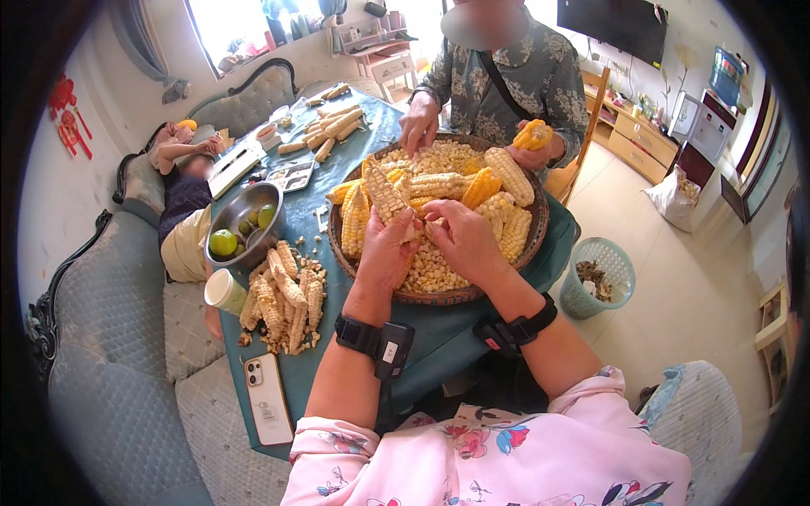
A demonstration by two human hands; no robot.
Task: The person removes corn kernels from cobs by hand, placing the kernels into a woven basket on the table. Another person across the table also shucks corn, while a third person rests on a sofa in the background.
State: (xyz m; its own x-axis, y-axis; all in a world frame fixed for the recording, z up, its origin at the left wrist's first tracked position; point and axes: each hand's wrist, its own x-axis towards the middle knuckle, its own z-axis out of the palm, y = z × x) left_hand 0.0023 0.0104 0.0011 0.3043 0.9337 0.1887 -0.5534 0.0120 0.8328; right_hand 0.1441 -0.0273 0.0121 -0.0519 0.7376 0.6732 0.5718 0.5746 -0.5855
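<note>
while left hand (386,251) closes around a corncob (384,192), right hand (467,240) curls, grip unclear.

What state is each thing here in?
Left hand, closed around a corncob
Right hand, fingers curled beside it
Woven basket, filled with corn
Steel bowl, uncovered, holding green fruit
Shelled cobs, heaped
Smartphone, back facing up
Wastebasket, uncovered, partly filled
Television, screen dark

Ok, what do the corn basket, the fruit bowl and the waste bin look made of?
Corn basket: probably bamboo or wicker, matte brown, with a woven rim. Fruit bowl: likely stainless steel, smooth grey with bright reflections. Waste bin: apparently plastic, pale green, its wall perforated.
</note>
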